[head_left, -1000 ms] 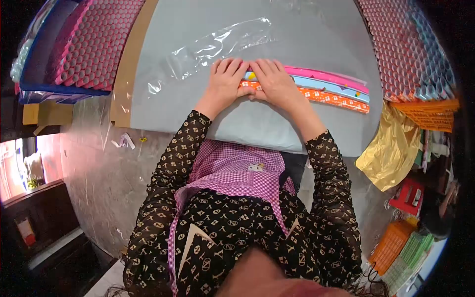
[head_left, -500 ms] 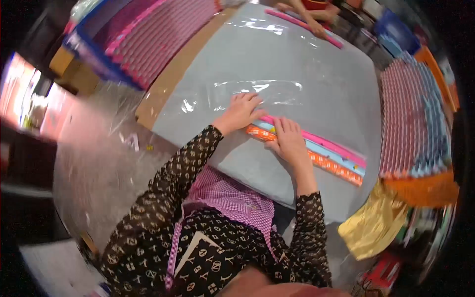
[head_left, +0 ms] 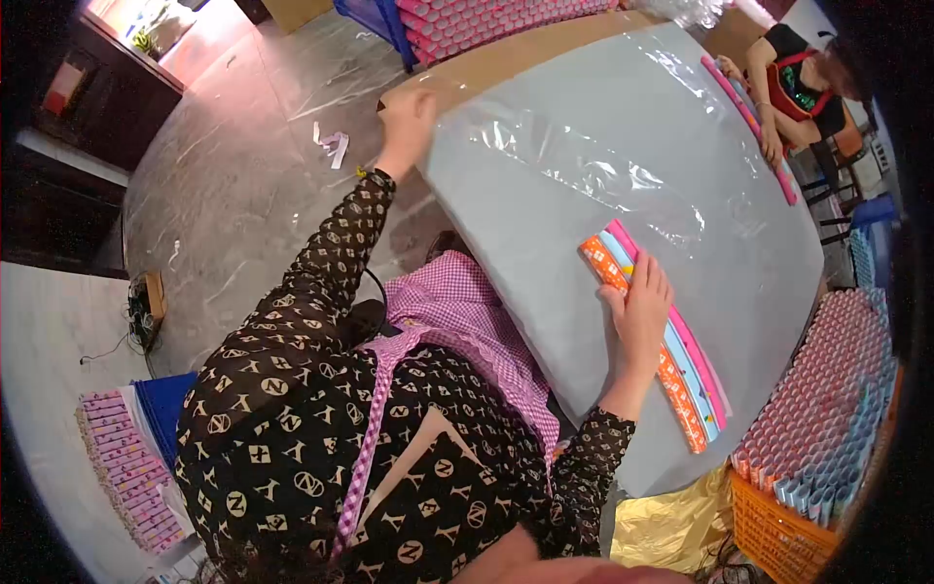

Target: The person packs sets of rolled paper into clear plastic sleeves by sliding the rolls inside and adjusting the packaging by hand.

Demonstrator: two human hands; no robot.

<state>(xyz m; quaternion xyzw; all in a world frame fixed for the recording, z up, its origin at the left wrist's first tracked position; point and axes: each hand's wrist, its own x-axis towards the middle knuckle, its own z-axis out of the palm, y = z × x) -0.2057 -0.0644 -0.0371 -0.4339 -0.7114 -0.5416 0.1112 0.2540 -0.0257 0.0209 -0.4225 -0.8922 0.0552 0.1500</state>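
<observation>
Three long rolls, a pink one (head_left: 682, 336), a light blue one (head_left: 695, 382) and an orange patterned one (head_left: 678, 397), lie side by side on the grey table (head_left: 545, 234). My right hand (head_left: 642, 307) rests across them near their upper end, fingers over the pink roll and thumb by the orange one. At the table's far left corner is my left hand (head_left: 409, 122), fingers curled by the edge of a clear plastic sheet (head_left: 584, 161); whether they grip it is too small to tell.
Across the table a co-worker (head_left: 803, 92) handles another pink roll (head_left: 720, 88). An orange basket (head_left: 778, 530) of many rolls stands at the right, beside gold foil (head_left: 671, 526). Pink rolls (head_left: 496, 21) are stacked behind the table. Scraps (head_left: 336, 146) lie on the floor.
My left hand has left the end of the rolls and moved out to the table's left corner. My right hand stays on the rolls. The view has turned toward the left.
</observation>
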